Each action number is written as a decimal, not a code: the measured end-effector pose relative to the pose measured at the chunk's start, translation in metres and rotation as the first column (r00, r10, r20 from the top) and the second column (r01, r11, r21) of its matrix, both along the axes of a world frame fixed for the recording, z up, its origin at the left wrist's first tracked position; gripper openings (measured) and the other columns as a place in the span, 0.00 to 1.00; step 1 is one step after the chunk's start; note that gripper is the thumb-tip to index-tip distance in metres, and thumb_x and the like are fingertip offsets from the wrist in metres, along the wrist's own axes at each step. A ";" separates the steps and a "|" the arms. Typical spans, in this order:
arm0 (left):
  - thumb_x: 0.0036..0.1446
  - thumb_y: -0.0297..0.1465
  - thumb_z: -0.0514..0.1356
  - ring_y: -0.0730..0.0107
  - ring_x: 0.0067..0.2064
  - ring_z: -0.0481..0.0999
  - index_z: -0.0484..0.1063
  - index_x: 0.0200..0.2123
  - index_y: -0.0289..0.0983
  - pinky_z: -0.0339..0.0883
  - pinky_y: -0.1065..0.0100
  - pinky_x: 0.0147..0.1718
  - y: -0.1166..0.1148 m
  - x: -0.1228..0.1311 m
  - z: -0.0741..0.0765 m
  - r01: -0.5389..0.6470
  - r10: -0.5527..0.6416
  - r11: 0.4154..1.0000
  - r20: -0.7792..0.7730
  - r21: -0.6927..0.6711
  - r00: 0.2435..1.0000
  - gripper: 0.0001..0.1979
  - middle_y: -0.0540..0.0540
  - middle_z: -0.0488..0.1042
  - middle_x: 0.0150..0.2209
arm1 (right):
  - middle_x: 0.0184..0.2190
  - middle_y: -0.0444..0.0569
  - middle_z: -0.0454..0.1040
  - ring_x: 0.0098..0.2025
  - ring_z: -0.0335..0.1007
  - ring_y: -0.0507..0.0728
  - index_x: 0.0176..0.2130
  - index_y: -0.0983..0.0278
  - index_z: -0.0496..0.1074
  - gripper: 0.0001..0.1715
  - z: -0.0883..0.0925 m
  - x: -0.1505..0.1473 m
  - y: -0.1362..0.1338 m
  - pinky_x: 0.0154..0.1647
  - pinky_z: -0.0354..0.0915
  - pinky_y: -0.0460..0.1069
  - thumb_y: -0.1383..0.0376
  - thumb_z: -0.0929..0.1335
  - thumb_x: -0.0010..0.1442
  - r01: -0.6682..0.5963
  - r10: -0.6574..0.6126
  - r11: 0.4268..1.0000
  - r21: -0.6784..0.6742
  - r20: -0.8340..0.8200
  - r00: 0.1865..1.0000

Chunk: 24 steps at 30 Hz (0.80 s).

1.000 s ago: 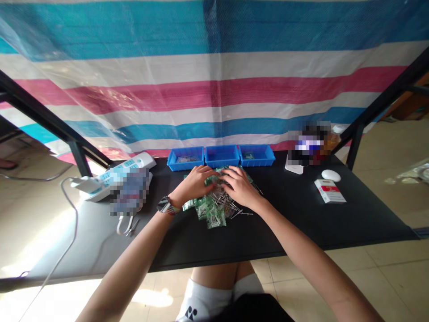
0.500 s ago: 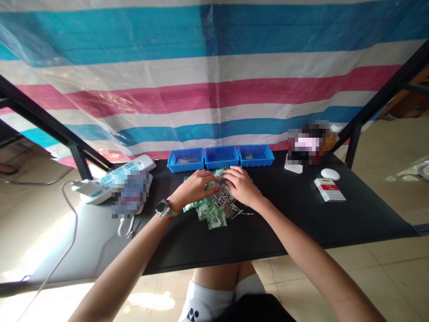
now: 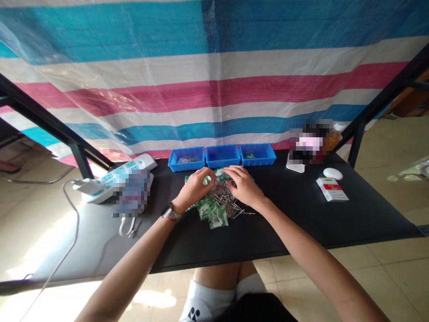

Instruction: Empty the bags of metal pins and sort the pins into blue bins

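My left hand (image 3: 197, 185), with a watch on its wrist, is over the left side of a pile of small green-and-clear plastic packets (image 3: 217, 218). Its thumb and index finger curl together into a ring; anything pinched at their tips is too small to make out. Opposite it, my right hand (image 3: 244, 185) rests over the right side of the pile, fingers bent and thumb apart, with nothing visible in it. Loose pop rivets (image 3: 238, 208), silvery and thin, lie scattered between and below the hands.
Behind the pile stand three blue bins: the left bin (image 3: 186, 166) holds small clear packets, the middle bin (image 3: 223, 163) is beside it, the right bin (image 3: 258, 160) holds a green packet. A power strip (image 3: 125, 172) lies left; a red-and-white box (image 3: 331, 190) lies right.
My left hand has turned and its thumb and index finger have come together into a ring. The right thumb has moved away from the fingers. The view has shifted slightly.
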<state>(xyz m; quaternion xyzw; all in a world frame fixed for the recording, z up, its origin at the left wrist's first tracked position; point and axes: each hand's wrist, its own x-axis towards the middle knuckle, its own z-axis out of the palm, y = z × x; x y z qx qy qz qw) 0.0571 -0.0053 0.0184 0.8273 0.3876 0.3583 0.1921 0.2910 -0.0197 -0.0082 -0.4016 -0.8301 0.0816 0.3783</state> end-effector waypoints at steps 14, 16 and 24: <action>0.59 0.44 0.72 0.68 0.35 0.80 0.76 0.35 0.36 0.75 0.66 0.39 -0.004 0.005 0.004 0.248 0.189 0.774 0.587 -0.582 0.787 0.17 0.46 0.80 0.34 | 0.49 0.53 0.82 0.54 0.78 0.62 0.50 0.56 0.83 0.11 0.018 -0.005 -0.013 0.58 0.75 0.59 0.63 0.69 0.75 -0.075 0.106 0.987 0.141 -0.223 0.969; 0.65 0.42 0.68 0.64 0.40 0.82 0.77 0.39 0.37 0.77 0.63 0.43 -0.007 0.005 0.005 0.143 0.127 0.884 0.523 -0.445 0.843 0.14 0.44 0.82 0.38 | 0.42 0.51 0.83 0.48 0.79 0.61 0.45 0.58 0.83 0.12 0.017 -0.008 -0.012 0.53 0.75 0.57 0.60 0.69 0.75 -0.033 0.038 0.999 0.020 -0.377 0.925; 0.72 0.32 0.63 0.53 0.64 0.75 0.78 0.61 0.49 0.74 0.48 0.61 -0.015 -0.002 0.011 0.020 -0.010 0.940 -0.031 0.340 0.999 0.17 0.41 0.74 0.66 | 0.37 0.51 0.86 0.39 0.84 0.63 0.40 0.62 0.82 0.23 0.006 -0.013 0.000 0.45 0.77 0.55 0.44 0.76 0.62 -0.255 -0.149 0.866 -0.430 -0.710 0.689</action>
